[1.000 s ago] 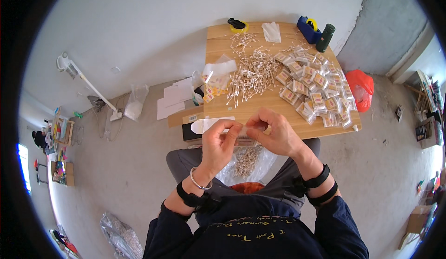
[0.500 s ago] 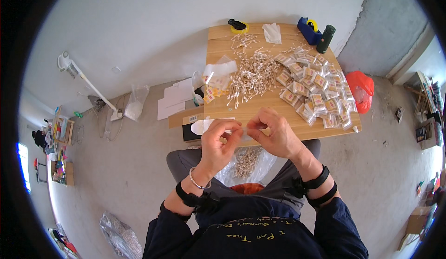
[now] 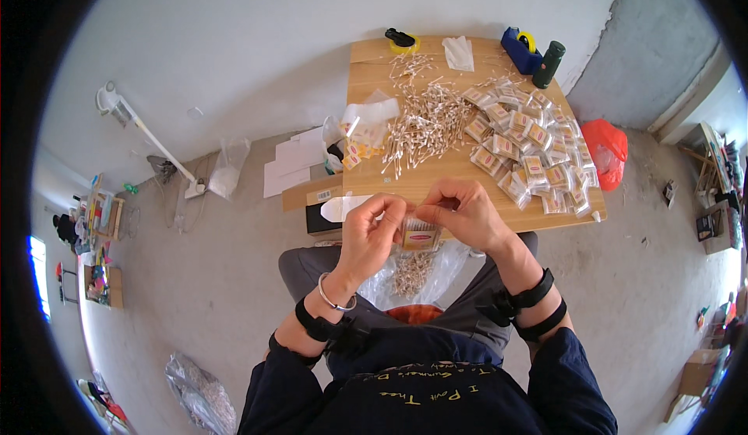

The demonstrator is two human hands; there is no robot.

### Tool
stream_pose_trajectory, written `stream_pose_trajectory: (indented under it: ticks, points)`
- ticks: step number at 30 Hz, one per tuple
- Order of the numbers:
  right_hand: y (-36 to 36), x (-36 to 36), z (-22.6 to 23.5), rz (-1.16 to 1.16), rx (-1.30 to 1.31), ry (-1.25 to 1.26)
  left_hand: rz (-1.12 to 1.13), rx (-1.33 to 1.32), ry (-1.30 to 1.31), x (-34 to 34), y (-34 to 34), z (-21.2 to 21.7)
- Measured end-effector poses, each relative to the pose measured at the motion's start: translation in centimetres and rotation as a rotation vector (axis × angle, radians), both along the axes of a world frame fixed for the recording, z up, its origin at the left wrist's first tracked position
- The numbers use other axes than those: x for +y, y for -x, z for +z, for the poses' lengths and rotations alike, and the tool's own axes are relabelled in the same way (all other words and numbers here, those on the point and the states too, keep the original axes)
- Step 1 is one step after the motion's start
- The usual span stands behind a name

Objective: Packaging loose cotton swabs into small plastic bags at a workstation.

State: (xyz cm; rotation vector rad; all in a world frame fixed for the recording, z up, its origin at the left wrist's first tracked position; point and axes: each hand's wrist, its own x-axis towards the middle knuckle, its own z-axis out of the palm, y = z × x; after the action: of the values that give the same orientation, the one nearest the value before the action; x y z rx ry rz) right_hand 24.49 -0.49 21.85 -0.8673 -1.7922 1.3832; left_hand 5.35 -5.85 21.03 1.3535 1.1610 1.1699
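Over the table's near edge, a small clear packet of cotton swabs (image 3: 420, 238) with a yellow and red label hangs from my fingers. My left hand (image 3: 369, 231) pinches its upper left edge, and my right hand (image 3: 470, 213) pinches the upper right. Fingers partly hide the top of the packet. Below it, a large clear plastic bag (image 3: 447, 267) with loose swabs (image 3: 411, 274) lies between my legs. Beyond my hands, a heap of loose cotton swabs (image 3: 431, 123) covers the middle of the table, and many filled packets (image 3: 536, 135) are piled at its right.
The wooden table (image 3: 467, 179) also bears a blue tape dispenser (image 3: 520, 51), a dark green bottle (image 3: 549, 65), yellow tape (image 3: 403, 45) and a white tissue (image 3: 458, 53). A red plastic bag (image 3: 605, 154) stands right of it; an open cardboard box (image 3: 304, 195) is at its left.
The packet with its labelled face now hangs below my fingers, where before only a bit of clear film showed between them. Both hands stay close together in nearly the same place.
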Motion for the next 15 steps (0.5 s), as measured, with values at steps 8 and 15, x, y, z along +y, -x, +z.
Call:
stream_pose_trajectory:
  ticks: [8,15]
  points:
    - [-0.4,1.3,-2.7,-0.106,0.516,0.794,0.035,0.34,-0.436,-0.9,-0.1,-1.3]
    - [2.3,-0.9,-5.4,0.053,0.691,1.129,-0.116,0.353,-0.725,-0.3,-0.8,-0.6]
